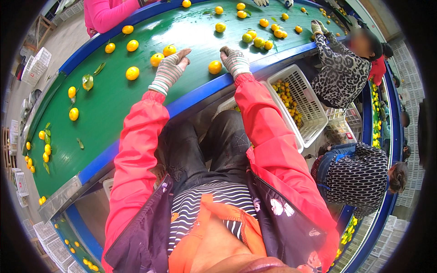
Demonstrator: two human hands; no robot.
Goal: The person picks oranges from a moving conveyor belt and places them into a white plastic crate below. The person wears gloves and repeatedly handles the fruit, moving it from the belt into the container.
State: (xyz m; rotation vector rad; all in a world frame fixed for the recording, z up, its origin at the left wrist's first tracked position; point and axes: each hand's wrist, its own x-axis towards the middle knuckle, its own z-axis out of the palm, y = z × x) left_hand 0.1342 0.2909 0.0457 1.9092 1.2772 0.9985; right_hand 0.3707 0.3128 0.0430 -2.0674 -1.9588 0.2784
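Note:
My left hand (171,70), in a striped knit glove, hovers over the green conveyor belt (102,131). A small gap shows between its thumb and forefinger, and no fruit is visible in it. Beside its knuckles lie two mandarins, a nearer orange mandarin (157,59) and a farther mandarin (169,50). My right hand (236,61), gloved alike, is curled above the belt near its blue rail (205,87); its palm side is hidden. Just left of that hand sits a single mandarin (215,67). Farther up the belt is a cluster with greenish mandarins (259,42).
White plastic crates (309,105), one holding small mandarins (288,102), stand below the rail at my right. A person in a leopard-print top (338,73) works farther along. Across the belt is a pink sleeve (112,15). Loose leaves (99,68) lie among the fruit.

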